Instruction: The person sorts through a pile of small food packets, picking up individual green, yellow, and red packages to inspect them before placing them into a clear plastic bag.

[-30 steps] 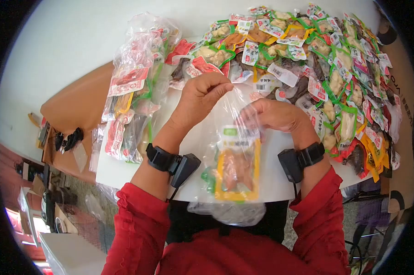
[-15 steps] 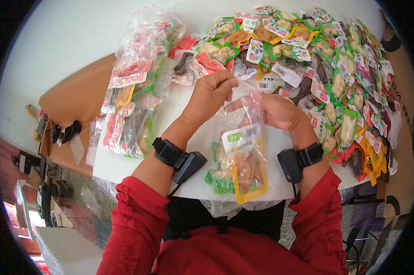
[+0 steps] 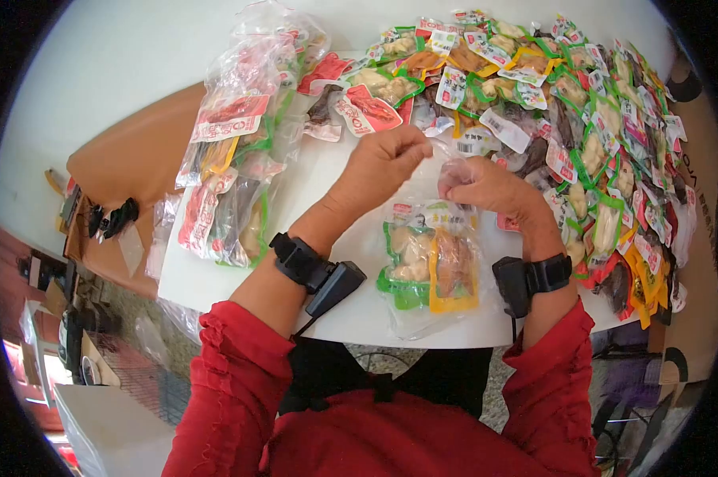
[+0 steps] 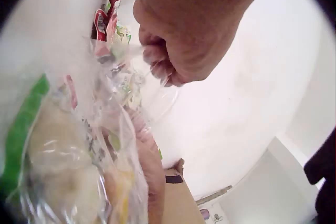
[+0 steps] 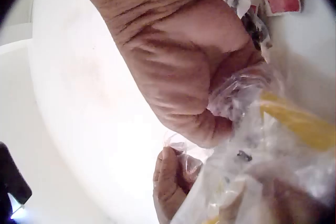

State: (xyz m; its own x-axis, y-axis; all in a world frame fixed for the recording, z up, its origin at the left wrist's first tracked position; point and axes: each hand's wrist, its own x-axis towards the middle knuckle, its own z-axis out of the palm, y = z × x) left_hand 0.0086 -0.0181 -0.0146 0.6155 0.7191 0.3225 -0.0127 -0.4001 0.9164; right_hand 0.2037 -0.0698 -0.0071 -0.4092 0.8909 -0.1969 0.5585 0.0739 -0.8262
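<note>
Clear, crinkled plastic forms the thin bag (image 3: 434, 324) that we hold over the smooth white table (image 3: 323, 163), close to the near edge; we cannot tell whether its bottom touches the surface. Our left hand (image 3: 380, 165) is above the bag and to its left, its grip pinching a thin stretch of the clear film. Our right hand (image 3: 492, 188) is at the bag's upper right, fingers curled, its grip grasping the bunched plastic near the mouth. Inside the bag we see two sealed packets side by side: at its left a green-edged packet (image 3: 411, 258) of pale, lumpy pieces, at its right a yellow-edged packet (image 3: 454, 269) of orange-brown pieces.

Behind the bag and round to its right spreads a large heap of sealed food packets (image 3: 586, 147), edged in green, yellow and red, with white labels. Left of the bag, past our left forearm, lie clear plastic bags filled with red-labelled packets (image 3: 228, 75). One flat red-and-white packet (image 3: 369, 110) lies behind the bag, at the heap's left end. Far right of the bag, beyond the heap, we see brown printed cardboard (image 3: 699, 254).
</note>
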